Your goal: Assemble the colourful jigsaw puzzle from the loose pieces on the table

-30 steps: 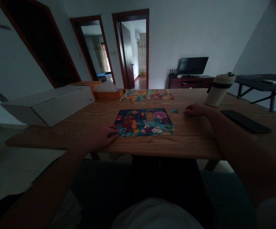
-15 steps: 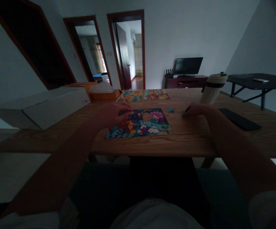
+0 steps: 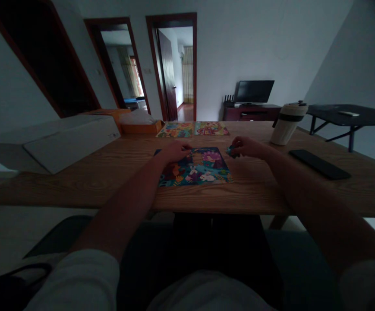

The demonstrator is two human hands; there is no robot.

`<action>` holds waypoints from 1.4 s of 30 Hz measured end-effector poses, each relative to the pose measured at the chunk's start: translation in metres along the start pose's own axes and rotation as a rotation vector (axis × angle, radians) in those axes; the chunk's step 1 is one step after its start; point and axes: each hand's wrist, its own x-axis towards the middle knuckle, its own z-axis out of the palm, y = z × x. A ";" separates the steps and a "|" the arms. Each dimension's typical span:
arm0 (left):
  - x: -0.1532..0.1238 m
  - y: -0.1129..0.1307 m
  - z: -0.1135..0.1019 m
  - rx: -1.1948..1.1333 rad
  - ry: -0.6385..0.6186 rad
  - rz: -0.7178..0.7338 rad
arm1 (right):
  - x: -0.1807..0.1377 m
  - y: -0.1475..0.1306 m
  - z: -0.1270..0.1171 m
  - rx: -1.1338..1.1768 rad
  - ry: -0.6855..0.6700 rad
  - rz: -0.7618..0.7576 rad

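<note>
A jigsaw puzzle [image 3: 203, 172] with rabbits, plants and a pink bird on dark blue lies flat before me. Over its upper left part is my left hand [image 3: 175, 152], the fingers curled together near the top edge; what they hold, if anything, is hidden. Just right of the puzzle, my right hand [image 3: 247, 147] has its fingers closed on a small blue-green puzzle piece [image 3: 230, 150]. The fingers partly cover the piece, and I cannot tell how many pieces are there.
Two colourful picture boards, one yellowish [image 3: 176, 129] and one reddish [image 3: 211, 128], lie behind. At left stand a long white box [image 3: 74, 140] and an orange box [image 3: 142, 128]. A tumbler [image 3: 287, 125] and a black flat object [image 3: 318, 164] are at right on the wooden table [image 3: 109, 185].
My left hand has moved right across the puzzle and its fingers have drawn together. My right hand has moved left to the small pieces beside the puzzle. The view has shifted slightly.
</note>
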 end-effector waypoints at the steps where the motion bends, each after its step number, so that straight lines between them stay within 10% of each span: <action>1: 0.000 -0.002 0.002 -0.023 -0.001 -0.001 | 0.000 -0.011 0.005 0.077 0.014 -0.027; 11: 0.002 0.004 0.012 -0.340 -0.062 0.029 | 0.019 -0.096 0.072 0.414 -0.003 -0.232; 42: 0.012 -0.003 0.032 -0.538 0.175 -0.051 | 0.045 -0.063 0.096 0.323 0.307 -0.279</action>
